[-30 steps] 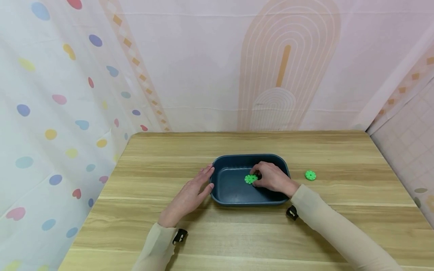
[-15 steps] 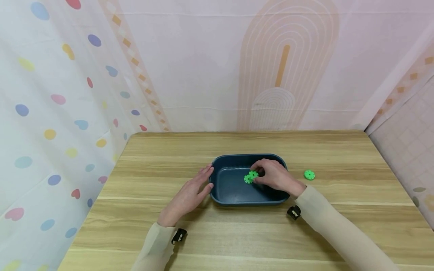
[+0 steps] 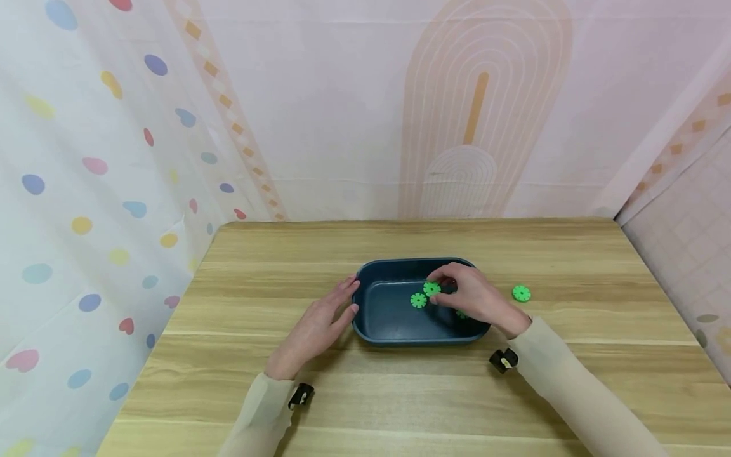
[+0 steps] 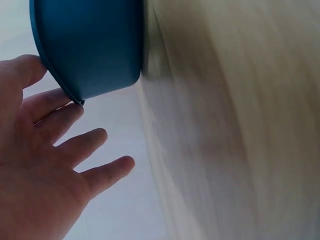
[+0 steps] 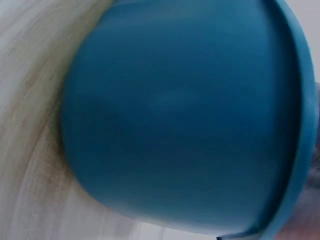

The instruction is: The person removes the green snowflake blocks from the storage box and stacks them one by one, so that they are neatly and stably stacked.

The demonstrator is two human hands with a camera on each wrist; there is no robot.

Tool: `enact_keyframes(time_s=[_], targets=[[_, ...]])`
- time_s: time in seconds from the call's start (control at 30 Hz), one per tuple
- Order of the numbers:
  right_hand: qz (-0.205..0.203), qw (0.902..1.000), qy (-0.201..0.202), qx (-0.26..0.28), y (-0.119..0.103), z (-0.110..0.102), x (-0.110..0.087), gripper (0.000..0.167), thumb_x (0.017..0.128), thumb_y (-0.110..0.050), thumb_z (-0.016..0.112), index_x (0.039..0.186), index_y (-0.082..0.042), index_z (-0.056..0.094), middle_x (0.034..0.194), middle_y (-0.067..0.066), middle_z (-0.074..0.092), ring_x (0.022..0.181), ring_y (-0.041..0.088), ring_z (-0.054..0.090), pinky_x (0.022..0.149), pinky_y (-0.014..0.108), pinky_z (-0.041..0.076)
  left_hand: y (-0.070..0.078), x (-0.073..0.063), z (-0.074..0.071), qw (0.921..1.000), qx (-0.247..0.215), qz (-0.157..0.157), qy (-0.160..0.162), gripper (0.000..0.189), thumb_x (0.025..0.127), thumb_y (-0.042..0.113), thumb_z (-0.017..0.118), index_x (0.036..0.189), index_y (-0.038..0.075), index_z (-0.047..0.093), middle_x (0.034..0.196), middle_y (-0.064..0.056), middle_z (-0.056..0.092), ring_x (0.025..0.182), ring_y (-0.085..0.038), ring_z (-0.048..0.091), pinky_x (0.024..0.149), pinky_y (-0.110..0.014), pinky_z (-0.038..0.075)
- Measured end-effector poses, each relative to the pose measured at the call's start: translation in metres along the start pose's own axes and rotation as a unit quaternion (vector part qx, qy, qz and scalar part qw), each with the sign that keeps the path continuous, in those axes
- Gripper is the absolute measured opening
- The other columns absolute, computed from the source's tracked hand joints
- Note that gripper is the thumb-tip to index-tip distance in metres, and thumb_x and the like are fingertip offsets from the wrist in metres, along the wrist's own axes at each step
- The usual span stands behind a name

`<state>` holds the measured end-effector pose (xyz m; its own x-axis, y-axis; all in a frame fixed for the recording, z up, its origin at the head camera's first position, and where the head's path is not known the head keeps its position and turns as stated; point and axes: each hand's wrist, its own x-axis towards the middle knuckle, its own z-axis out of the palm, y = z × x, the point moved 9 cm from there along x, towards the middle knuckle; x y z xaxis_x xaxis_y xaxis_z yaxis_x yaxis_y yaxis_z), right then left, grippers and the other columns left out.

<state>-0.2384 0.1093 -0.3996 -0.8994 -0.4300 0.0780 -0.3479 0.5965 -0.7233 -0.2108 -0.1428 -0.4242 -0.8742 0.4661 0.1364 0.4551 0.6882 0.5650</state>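
A dark blue rectangular basin [image 3: 388,320] stands on the wooden table, its outer wall filling much of the right wrist view. Inside, my right hand [image 3: 475,293] pinches a green notched plastic disc [image 3: 431,289] between thumb and fingertips. Just left of it, a second green disc [image 3: 419,300] lies on the basin floor. Part of another green piece [image 3: 461,314] shows beneath the right hand, mostly hidden. My left hand [image 3: 311,333] touches the basin's left rim with fingers extended; the left wrist view has fingertips against that rim [image 4: 60,87].
To the right of the basin, a green disc [image 3: 521,293] lies on the table [image 3: 594,304]. A patterned curtain [image 3: 331,114] hangs behind the table's back edge. Both wrists wear small black devices, one of them a wrist camera [image 3: 504,360].
My right hand has shifted slightly right and up with the pinched disc, which now sits apart from the disc beside it. The left hand stays at the rim.
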Motion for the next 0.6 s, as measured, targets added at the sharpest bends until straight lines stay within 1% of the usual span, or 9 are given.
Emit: enact_keyframes(time_s=[0.17, 0.3, 0.4, 0.5, 0.6], targets=[[0.009, 0.9997, 0.008, 0.019, 0.002, -0.006, -0.005, 0.033, 0.092, -0.016, 0.08, 0.122, -0.006, 0.072, 0.116, 0.006, 0.068, 0.103, 0.028, 0.064, 0.089, 0.043, 0.055, 0.004, 0.003, -0.005, 0.9995, 0.017, 0.013, 0.025, 0.048, 0.11, 0.024, 0.054, 0.152, 0.001, 0.05, 0.161, -0.015, 0.042, 0.147, -0.037, 0.04, 0.116, -0.054, 0.038], [0.007, 0.9996, 0.023, 0.015, 0.002, -0.012, -0.009, 0.034, 0.092, -0.017, 0.08, 0.124, -0.007, 0.071, 0.115, 0.005, 0.068, 0.103, 0.027, 0.063, 0.09, 0.045, 0.055, 0.003, 0.004, -0.007, 0.9993, 0.021, 0.011, 0.029, 0.045, 0.11, 0.022, 0.054, 0.15, 0.003, 0.053, 0.16, -0.014, 0.044, 0.145, -0.034, 0.043, 0.115, -0.053, 0.04], [0.002, 0.9993, 0.035, 0.014, 0.003, -0.017, -0.013, 0.034, 0.093, -0.016, 0.08, 0.124, -0.007, 0.071, 0.115, 0.006, 0.068, 0.103, 0.026, 0.063, 0.09, 0.046, 0.056, 0.001, 0.005, -0.007, 0.9992, 0.026, 0.01, 0.03, 0.043, 0.11, 0.022, 0.054, 0.149, 0.003, 0.055, 0.159, -0.013, 0.045, 0.144, -0.034, 0.045, 0.114, -0.056, 0.04], [-0.001, 0.9988, 0.046, 0.017, 0.003, -0.022, -0.016, 0.034, 0.093, -0.015, 0.08, 0.125, -0.006, 0.071, 0.117, 0.007, 0.068, 0.105, 0.029, 0.064, 0.092, 0.05, 0.055, 0.001, 0.006, -0.008, 0.9989, 0.031, 0.014, 0.033, 0.042, 0.109, 0.021, 0.055, 0.147, 0.003, 0.057, 0.159, -0.013, 0.046, 0.143, -0.035, 0.047, 0.113, -0.061, 0.04], [-0.001, 0.9982, 0.057, 0.018, 0.003, -0.027, -0.02, 0.034, 0.093, -0.015, 0.08, 0.124, -0.006, 0.071, 0.117, 0.008, 0.068, 0.107, 0.033, 0.064, 0.093, 0.053, 0.054, 0.001, 0.007, -0.009, 0.9987, 0.033, 0.019, 0.036, 0.042, 0.109, 0.02, 0.056, 0.146, 0.002, 0.058, 0.158, -0.013, 0.047, 0.142, -0.034, 0.047, 0.113, -0.059, 0.041]])
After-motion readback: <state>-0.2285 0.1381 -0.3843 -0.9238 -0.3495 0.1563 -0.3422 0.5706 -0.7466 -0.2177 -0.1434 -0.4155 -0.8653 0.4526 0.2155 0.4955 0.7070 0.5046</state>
